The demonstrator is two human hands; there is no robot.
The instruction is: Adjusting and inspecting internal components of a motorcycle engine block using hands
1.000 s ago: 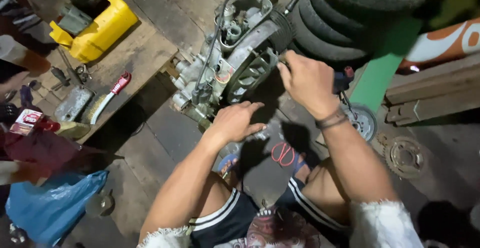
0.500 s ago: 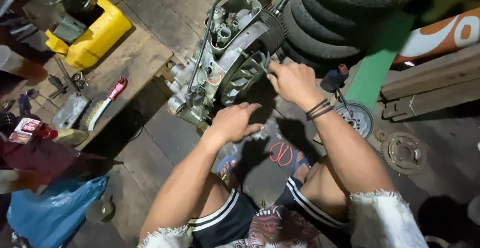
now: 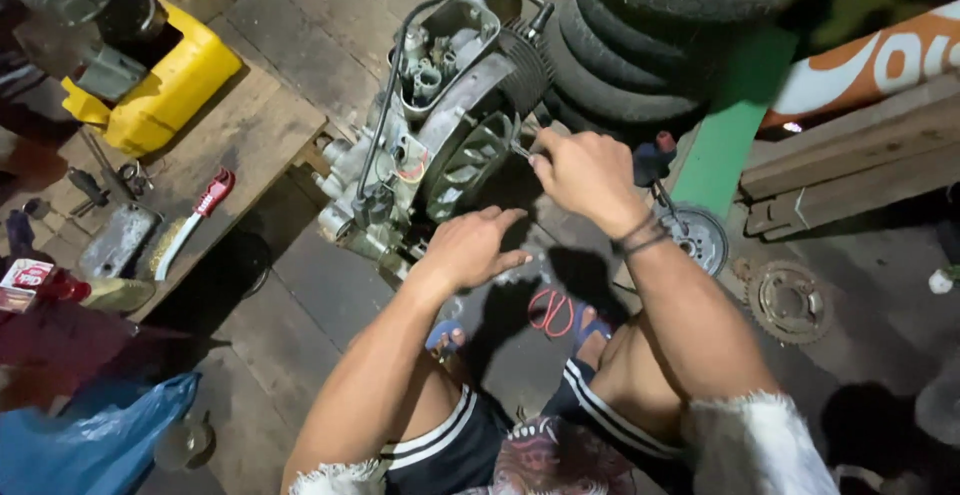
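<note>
A small engine (image 3: 440, 135), its top cover already off and valve gear exposed, is seen resting on the wooden floor (image 3: 300, 285). The left hand (image 3: 475, 245) is laid spread against the casing; the right hand (image 3: 585, 170) is closed around a slim tool (image 3: 522, 151) at the finned side, where work appears unfinished.

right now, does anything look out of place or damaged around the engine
Nothing looks broken or spilled. The engine lies tilted on the wooden floor, its top open. A loose sprocket lies on the floor to the right, and a red-handled tool rests on the low wooden board.
</note>
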